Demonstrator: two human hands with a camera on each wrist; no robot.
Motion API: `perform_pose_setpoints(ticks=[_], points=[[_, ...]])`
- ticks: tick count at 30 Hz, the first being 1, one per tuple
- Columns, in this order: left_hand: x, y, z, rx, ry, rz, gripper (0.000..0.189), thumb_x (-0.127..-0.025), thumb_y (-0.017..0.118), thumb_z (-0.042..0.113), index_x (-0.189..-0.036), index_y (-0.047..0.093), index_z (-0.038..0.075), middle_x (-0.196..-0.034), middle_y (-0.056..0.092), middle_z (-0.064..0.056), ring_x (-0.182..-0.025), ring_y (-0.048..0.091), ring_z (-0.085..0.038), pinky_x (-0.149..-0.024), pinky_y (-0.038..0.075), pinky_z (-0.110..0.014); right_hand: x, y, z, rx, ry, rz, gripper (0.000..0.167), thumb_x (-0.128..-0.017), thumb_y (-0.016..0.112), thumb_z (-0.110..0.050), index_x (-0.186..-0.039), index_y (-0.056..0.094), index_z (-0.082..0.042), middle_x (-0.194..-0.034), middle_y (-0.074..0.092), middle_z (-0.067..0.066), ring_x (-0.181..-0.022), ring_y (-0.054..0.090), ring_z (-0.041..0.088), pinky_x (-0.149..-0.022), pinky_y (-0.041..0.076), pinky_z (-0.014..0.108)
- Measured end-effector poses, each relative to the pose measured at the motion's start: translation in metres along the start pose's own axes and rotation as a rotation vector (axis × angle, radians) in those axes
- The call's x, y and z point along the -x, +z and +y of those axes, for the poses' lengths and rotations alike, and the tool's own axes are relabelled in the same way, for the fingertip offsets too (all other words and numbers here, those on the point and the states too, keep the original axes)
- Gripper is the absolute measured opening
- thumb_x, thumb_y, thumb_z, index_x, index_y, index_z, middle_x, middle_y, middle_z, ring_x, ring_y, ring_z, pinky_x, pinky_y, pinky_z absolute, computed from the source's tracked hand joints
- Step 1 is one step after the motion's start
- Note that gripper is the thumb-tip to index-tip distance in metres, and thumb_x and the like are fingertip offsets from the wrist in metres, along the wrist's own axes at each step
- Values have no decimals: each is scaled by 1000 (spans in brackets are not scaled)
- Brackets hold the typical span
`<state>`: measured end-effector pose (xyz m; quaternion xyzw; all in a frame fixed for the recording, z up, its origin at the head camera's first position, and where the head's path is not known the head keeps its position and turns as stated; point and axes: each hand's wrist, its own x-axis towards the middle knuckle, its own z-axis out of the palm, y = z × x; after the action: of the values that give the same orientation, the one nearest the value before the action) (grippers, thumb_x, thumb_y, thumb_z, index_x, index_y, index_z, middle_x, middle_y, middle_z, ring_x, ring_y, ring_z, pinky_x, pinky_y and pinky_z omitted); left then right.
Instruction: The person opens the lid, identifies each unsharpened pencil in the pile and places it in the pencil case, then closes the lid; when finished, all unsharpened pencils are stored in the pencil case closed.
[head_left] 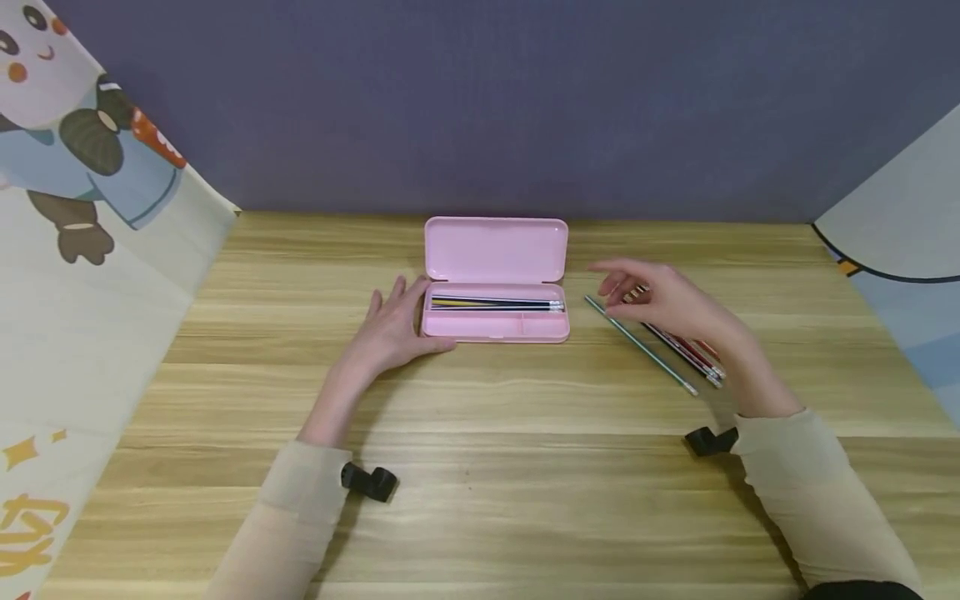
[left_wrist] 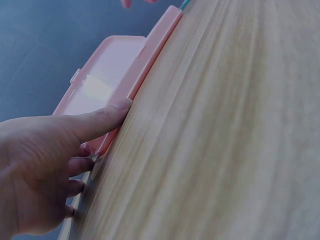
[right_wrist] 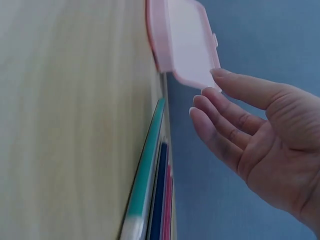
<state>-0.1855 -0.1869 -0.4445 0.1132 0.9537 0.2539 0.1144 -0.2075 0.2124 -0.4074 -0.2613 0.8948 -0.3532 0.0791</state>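
A pink pencil case (head_left: 495, 337) lies with its lid (head_left: 496, 250) raised at the back. Several dark and yellow pencils (head_left: 487, 305) rest in its rear compartment. My left hand (head_left: 386, 333) holds the case's left end, the thumb along the front edge and a finger at the back left corner; the left wrist view shows the thumb (left_wrist: 102, 120) against the front wall. To the right, my right hand (head_left: 667, 300) hovers over loose pencils with its fingers loosely bent and nothing between them. A green pencil (head_left: 641, 344) lies nearest the case, beside several dark and red pencils (head_left: 693, 354) partly hidden by that hand.
The wooden table (head_left: 480, 500) reaches back to a dark blue upright panel (head_left: 495, 108). Cartoon-printed white sheets (head_left: 150, 275) border the table on both sides. A small black wrist device (head_left: 371, 482) is on the left sleeve, with another (head_left: 708, 442) at the right sleeve.
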Motion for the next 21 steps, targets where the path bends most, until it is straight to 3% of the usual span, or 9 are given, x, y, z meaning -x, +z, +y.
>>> perform_pose_setpoints(ticks=[5, 12, 21], points=[[0, 0, 0, -6, -4, -2, 109, -82, 79, 58, -165, 19, 22, -174, 19, -10, -163, 4, -37, -132, -5, -60, 17, -5, 12, 46, -17, -30, 65, -91, 77, -8, -151, 51, -12, -113, 72, 11, -96, 69, 16, -77, 58, 23], [0, 1, 0, -3, -4, 0, 110, -82, 79, 59, -165, 18, 22, -173, 20, -10, -163, 4, -36, -132, -4, -60, 33, -8, 23, 74, 35, -87, 73, -89, 80, -12, -154, 46, -12, -117, 72, 11, -99, 72, 23, -81, 60, 26], [0, 1, 0, -7, 2, 0, 108, -83, 79, 59, -165, 19, 21, -173, 20, -11, -163, 3, -37, -132, -4, -60, 44, -5, 25, 141, 64, -129, 76, -87, 82, -12, -154, 47, -15, -117, 71, 7, -103, 71, 23, -85, 61, 36]])
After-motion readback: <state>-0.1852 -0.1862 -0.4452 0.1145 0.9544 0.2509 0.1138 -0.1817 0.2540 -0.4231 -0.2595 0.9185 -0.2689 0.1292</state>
